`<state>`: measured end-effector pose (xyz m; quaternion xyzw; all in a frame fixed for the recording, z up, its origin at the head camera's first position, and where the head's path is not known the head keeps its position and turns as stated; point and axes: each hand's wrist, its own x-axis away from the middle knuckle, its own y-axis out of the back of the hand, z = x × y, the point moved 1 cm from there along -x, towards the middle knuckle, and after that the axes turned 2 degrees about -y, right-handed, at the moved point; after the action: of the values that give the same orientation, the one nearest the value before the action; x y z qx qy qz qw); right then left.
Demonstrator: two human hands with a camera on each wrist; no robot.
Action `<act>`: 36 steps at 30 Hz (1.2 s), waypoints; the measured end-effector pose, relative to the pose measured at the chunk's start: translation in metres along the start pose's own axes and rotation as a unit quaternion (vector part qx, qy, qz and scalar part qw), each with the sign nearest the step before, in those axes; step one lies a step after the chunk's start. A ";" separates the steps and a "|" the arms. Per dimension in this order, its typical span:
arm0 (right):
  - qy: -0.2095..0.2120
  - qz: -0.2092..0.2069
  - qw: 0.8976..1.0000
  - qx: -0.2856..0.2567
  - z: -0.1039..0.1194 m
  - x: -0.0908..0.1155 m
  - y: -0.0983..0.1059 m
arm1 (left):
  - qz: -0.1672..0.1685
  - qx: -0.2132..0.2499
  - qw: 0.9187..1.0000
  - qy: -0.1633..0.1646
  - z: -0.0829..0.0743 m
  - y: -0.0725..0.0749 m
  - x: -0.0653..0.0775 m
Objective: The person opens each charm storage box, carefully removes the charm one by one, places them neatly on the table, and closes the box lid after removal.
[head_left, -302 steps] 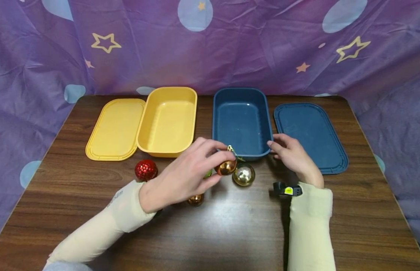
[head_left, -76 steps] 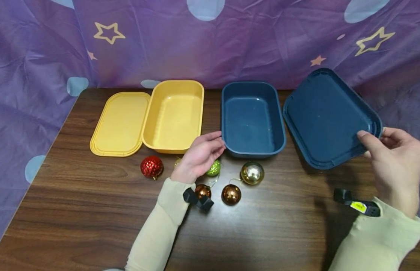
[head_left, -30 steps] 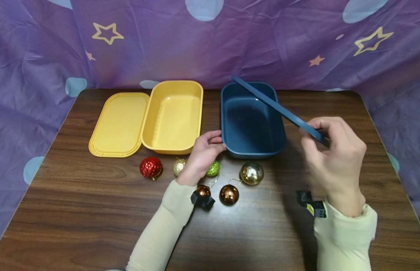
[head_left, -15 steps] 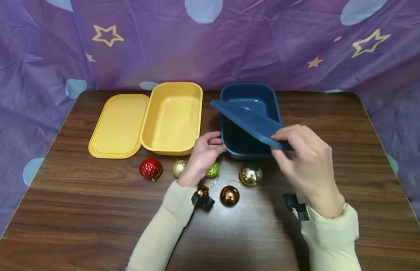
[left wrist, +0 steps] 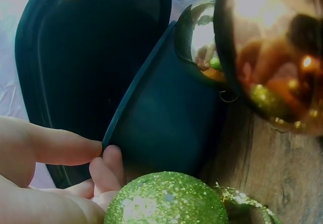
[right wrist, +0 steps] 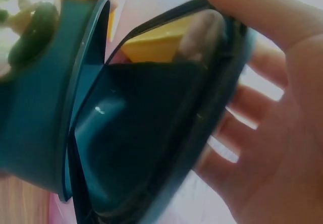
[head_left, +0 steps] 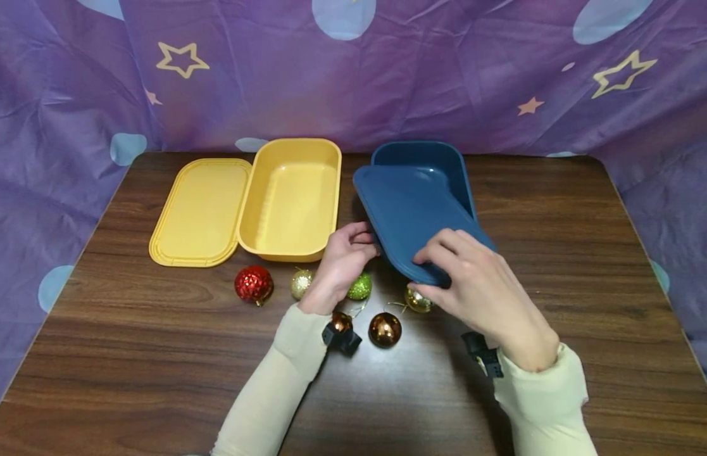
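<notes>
My right hand (head_left: 473,285) pinches the near edge of a blue lid (head_left: 412,209), thumb below and fingers on top. The lid lies slanted and askew over the blue box (head_left: 458,168), leaving the far end uncovered. In the right wrist view the lid's underside (right wrist: 136,133) faces the camera, tilted against the box rim (right wrist: 75,82). At the box's near left corner, my left hand (head_left: 344,259) touches the rim and outer wall (left wrist: 161,113) with its fingertips. Close to that hand sit a green glitter ball (head_left: 360,286) and a gold glitter ball (head_left: 301,283).
A yellow box (head_left: 290,209) stands left of the blue one, beside its flat yellow lid (head_left: 202,212). In front are a red ball (head_left: 254,284), two copper balls (head_left: 385,330) and a shiny gold ball (head_left: 417,299), partly hidden. A purple curtain (head_left: 273,88) hangs behind the table.
My right hand has lifted the blue lid from the table's right side and brought it left over the blue box, lowering its near edge. Earlier, my left hand let go of a copper ball.
</notes>
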<state>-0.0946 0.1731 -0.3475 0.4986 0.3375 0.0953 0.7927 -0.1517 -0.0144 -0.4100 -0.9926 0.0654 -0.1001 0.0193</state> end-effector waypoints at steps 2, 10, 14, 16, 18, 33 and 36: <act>0.007 0.020 1.000 -0.008 0.000 0.000 -0.002 | 0.002 0.003 1.000 -0.003 0.000 0.000 0.000; 0.006 0.069 0.998 0.003 0.003 0.000 -0.014 | -0.007 -0.023 1.000 -0.003 0.000 0.000 0.000; 0.008 0.066 0.998 0.008 0.004 -0.001 -0.021 | -0.006 -0.025 1.000 -0.003 0.000 0.001 -0.001; 0.008 0.059 0.998 0.009 0.004 -0.001 -0.024 | -0.005 -0.024 1.000 -0.003 0.001 0.001 -0.001; 0.008 0.054 0.998 0.010 0.004 -0.001 -0.026 | -0.005 -0.021 1.000 -0.002 0.001 0.002 -0.002; -0.031 0.073 0.996 0.045 0.004 -0.004 -0.042 | -0.021 0.093 0.995 0.041 -0.002 0.001 -0.003; -0.049 0.067 0.995 0.047 0.005 -0.005 -0.045 | -0.023 0.077 0.996 0.050 -0.002 0.002 -0.002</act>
<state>-0.1035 0.1457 -0.3825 0.5606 0.2684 0.1082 0.7759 -0.1545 -0.0158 -0.4081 -0.9832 0.0354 -0.1545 0.0903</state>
